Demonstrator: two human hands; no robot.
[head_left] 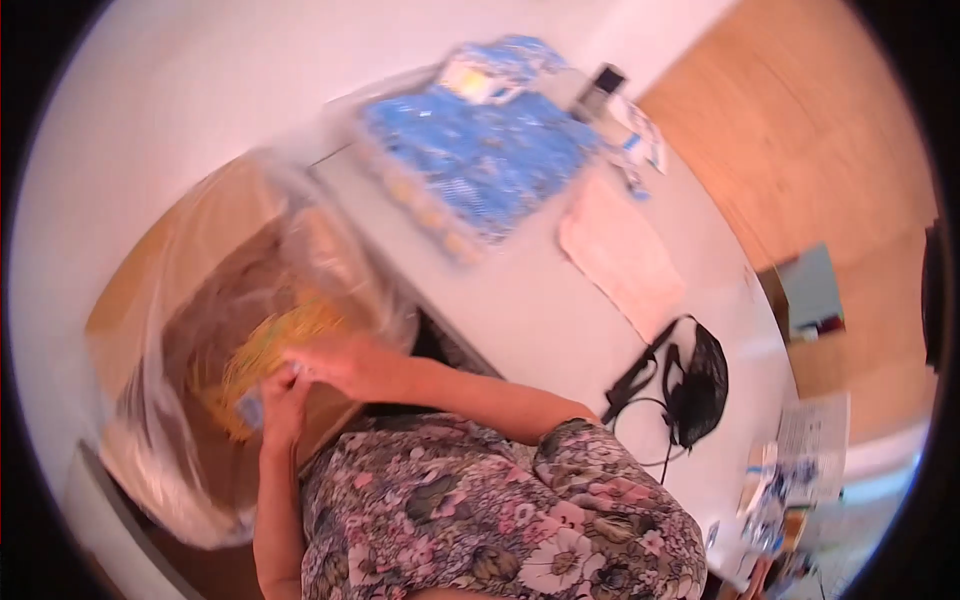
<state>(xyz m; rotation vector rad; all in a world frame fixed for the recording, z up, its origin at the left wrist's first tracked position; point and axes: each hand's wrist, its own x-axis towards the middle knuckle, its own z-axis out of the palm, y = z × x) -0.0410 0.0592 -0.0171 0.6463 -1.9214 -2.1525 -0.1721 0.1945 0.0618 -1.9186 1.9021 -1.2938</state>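
Note:
Both hands meet over a brown cardboard box lined with a clear plastic bag point(165, 360), at the left. My left hand point(284, 398) is closed, its fingertips pinched. A small pale bluish piece point(250, 408) shows against its outer side; whether the fingers grip it cannot be made out. My right hand point(345, 364) comes across from the right, blurred, with its fingers closed against the left fingertips. What lies between them is too small to name. Below and beyond the hands, a loose heap of thin yellow strands point(262, 350) lies in the box.
On the white table point(520, 310) lie a wide blue plastic-wrapped pack point(490, 160), a pale pink cloth point(620, 250), and a black mesh item with a cable point(695, 385). A small dark object point(607, 79) stands at the far edge. Papers and clutter point(790, 490) are at the lower right.

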